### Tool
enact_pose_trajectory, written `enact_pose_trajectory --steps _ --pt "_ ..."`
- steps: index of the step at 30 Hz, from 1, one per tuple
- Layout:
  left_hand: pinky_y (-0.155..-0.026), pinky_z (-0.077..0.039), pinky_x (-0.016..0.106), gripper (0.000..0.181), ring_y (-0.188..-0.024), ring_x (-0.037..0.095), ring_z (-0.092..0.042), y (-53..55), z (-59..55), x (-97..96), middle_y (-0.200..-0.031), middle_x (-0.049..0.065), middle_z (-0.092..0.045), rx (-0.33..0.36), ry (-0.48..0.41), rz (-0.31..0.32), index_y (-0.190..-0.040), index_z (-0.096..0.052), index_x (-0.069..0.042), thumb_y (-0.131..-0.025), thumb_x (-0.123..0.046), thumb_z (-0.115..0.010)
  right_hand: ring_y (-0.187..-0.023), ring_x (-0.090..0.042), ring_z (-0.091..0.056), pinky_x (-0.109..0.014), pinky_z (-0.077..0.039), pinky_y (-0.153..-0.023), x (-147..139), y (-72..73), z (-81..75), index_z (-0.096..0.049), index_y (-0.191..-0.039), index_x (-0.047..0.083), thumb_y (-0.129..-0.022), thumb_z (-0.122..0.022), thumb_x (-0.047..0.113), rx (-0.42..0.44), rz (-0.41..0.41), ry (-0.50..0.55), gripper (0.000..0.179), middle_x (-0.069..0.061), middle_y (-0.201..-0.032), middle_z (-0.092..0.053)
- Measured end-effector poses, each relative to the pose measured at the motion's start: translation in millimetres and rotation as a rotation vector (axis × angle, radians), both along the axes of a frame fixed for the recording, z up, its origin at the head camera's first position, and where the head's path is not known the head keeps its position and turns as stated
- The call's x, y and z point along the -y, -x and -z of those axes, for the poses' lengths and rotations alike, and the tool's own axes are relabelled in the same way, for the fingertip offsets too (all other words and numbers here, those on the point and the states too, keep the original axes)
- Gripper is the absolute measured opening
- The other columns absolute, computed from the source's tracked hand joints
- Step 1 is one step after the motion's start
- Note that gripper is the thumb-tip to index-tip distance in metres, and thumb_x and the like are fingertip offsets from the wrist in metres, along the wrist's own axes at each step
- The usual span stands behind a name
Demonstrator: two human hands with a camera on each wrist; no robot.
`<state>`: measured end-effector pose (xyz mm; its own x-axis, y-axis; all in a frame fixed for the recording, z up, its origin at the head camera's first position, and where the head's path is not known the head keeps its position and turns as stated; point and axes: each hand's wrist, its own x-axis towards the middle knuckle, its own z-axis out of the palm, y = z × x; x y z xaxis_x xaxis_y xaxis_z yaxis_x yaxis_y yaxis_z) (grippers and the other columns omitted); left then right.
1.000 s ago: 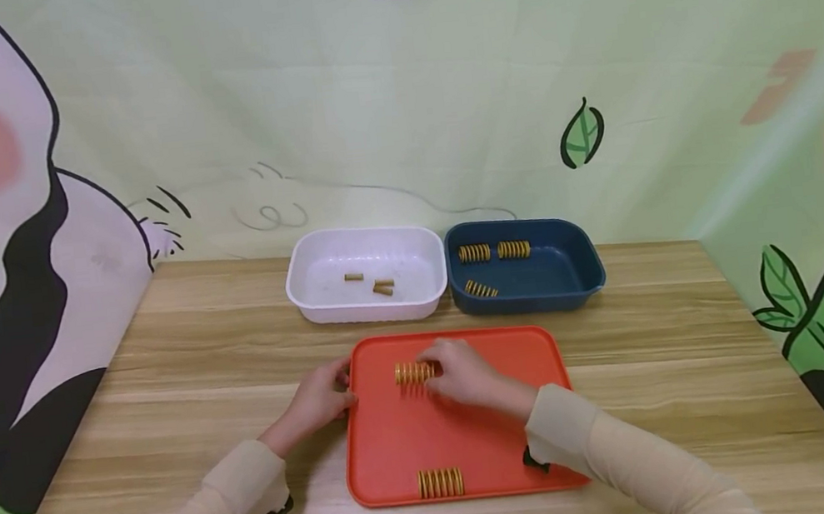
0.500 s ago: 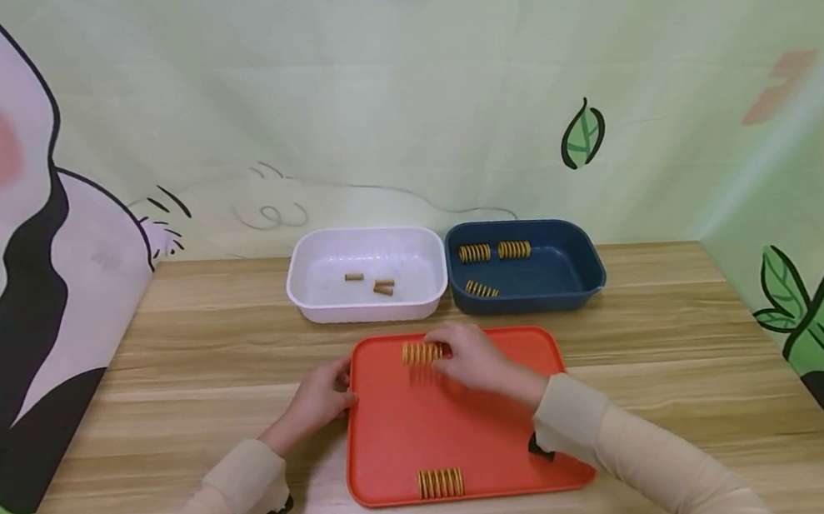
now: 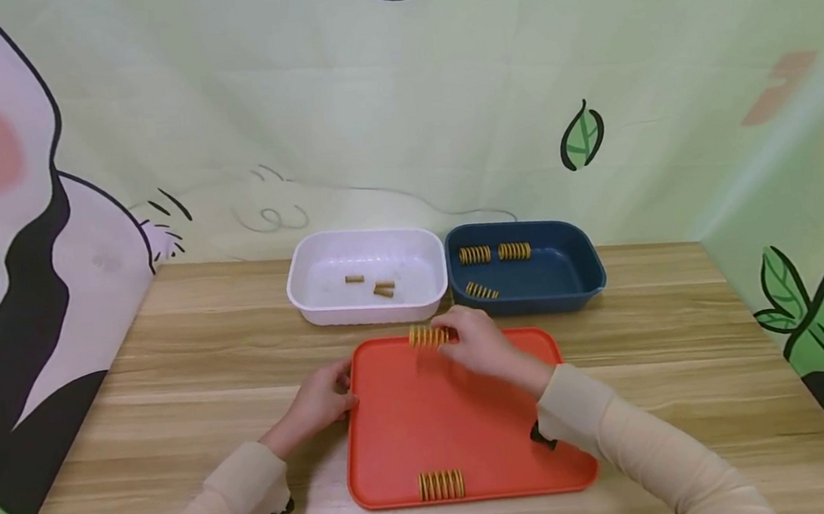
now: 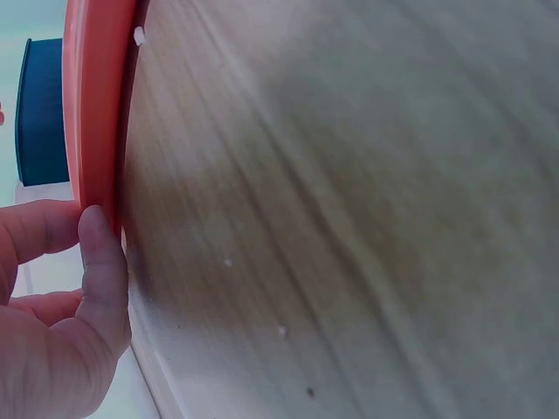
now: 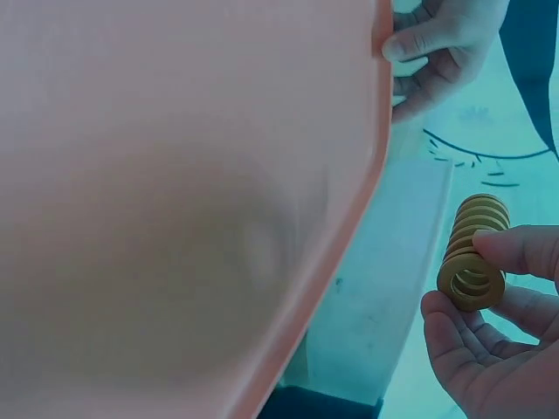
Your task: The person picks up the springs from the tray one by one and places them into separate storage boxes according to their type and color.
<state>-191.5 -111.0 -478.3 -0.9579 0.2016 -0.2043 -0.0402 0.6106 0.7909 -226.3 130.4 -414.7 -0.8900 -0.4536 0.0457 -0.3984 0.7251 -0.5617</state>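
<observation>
My right hand (image 3: 475,341) pinches a yellow coil spring (image 3: 426,336) by its right end, above the far edge of the red tray (image 3: 468,431). In the right wrist view, thumb and fingers hold the same spring (image 5: 479,229) near its flat ring end. At the tray's left side, my left hand (image 3: 319,398) grips the rim. The left wrist view has its thumb and fingers pinching the red rim (image 4: 98,113). A second yellow coil spring (image 3: 441,485) lies along the tray's near edge, apart from both hands.
Behind the tray stands a white bin (image 3: 368,313) with three short brown cylinders in it. Touching its right side, a dark blue bin (image 3: 530,304) contains three yellow springs. Both bins stand on the wood-grain table (image 3: 663,348), in front of a printed cloth backdrop.
My right hand has carried the spring away from me and slightly right, from over the tray's upper part to its far edge. The left hand has stayed on the rim.
</observation>
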Motion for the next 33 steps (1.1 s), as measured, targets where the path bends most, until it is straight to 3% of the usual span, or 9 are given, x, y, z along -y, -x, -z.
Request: enact_pose_trajectory --steps 13,23,29,33 --pt "-0.044 -0.044 0.024 0.059 -0.049 0.012 -0.046 -1.7 -1.4 0.8 -0.079 0.011 -0.053 -0.020 0.003 0.008 -0.127 -0.045 -0.001 -0.070 0.007 -0.059 -0.076 -0.017 -0.049 -0.026 -0.042 -0.065 -11 12.5 -18.0 -0.062 -0.110 0.006 -0.077 -0.062 0.007 0.023 0.013 0.031 0.033 -0.008 -0.091 -0.058" --pt "-0.044 -0.045 0.025 0.061 -0.050 0.013 -0.046 -0.6 -0.5 -0.4 -0.081 0.011 -0.052 0.001 -0.017 -0.004 -0.128 -0.044 -0.001 -0.070 0.007 -0.058 -0.082 -0.029 -0.054 -0.029 -0.046 -0.067 -20 23.7 -18.0 -0.061 -0.109 0.001 -0.077 -0.061 0.004 -0.018 0.015 0.063 0.033 -0.014 -0.095 -0.058" --pt "-0.044 -0.045 0.025 0.061 -0.050 0.013 -0.046 -0.1 -0.5 -0.6 -0.081 0.011 -0.052 0.005 -0.018 -0.006 -0.129 -0.043 -0.002 -0.070 0.007 -0.058 -0.081 -0.023 -0.053 -0.030 -0.047 -0.068 -25 30.9 -17.0 -0.060 -0.111 0.003 -0.078 -0.063 0.008 -0.005 0.045 0.034 0.034 -0.013 -0.098 -0.057" --pt "-0.044 -0.045 0.024 0.061 -0.048 0.012 -0.046 0.1 -0.6 -0.7 -0.080 0.011 -0.052 0.001 -0.010 -0.005 -0.128 -0.044 -0.002 -0.070 0.007 -0.059 -0.080 -0.021 -0.051 -0.030 -0.047 -0.068 -30 36.7 -17.8 -0.061 -0.110 0.002 -0.077 -0.064 0.009 -0.046 0.055 0.025 0.033 -0.012 -0.096 -0.057"
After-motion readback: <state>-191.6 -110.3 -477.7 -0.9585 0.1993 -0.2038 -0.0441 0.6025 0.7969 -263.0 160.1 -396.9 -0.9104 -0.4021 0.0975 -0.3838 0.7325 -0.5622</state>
